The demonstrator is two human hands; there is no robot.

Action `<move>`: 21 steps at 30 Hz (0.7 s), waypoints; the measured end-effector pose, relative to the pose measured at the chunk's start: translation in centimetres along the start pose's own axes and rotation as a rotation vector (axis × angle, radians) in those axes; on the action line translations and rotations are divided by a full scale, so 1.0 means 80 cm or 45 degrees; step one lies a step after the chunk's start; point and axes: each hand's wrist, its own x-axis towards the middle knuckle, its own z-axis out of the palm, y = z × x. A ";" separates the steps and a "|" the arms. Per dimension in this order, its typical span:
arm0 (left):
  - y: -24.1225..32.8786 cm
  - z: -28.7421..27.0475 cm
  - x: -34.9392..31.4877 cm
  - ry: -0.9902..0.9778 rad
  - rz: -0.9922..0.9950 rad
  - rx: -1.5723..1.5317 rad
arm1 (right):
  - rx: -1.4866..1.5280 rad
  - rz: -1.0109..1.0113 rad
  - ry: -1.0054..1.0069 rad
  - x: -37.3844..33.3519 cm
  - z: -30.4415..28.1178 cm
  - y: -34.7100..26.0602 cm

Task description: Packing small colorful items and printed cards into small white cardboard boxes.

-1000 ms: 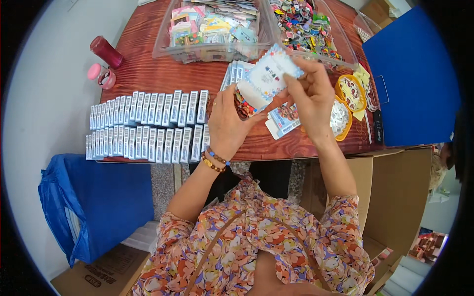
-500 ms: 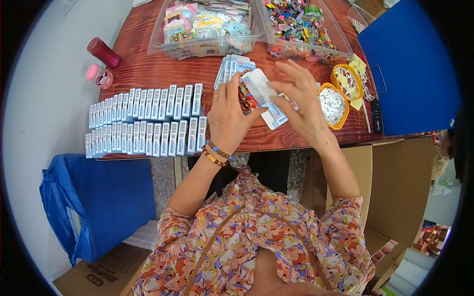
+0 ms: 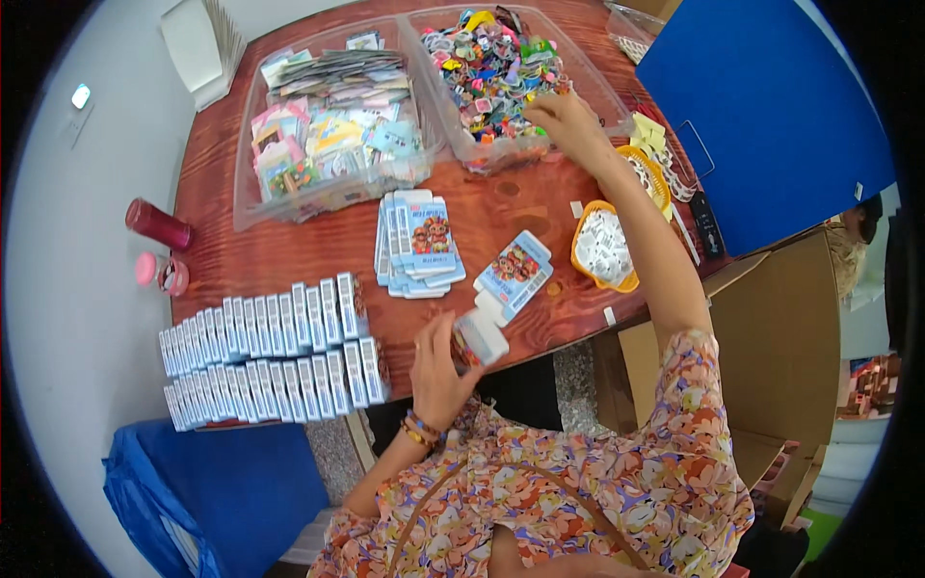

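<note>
Since half a second ago the right hand has left the small blue-and-white box and reached to the upper centre of the frame, fingers curled at the near rim of the clear bin of colourful trinkets; whether they pinch anything cannot be told. At lower centre the left hand alone grips the box, fingers closed around it, over the red worktop edge. Just above lie a flat printed carton and a stack of cartons. Rows of finished boxes fill the lower left.
</note>
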 end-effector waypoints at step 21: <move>-0.042 0.021 -0.015 -0.002 0.166 -0.145 | -0.544 0.073 -0.376 0.190 0.117 0.104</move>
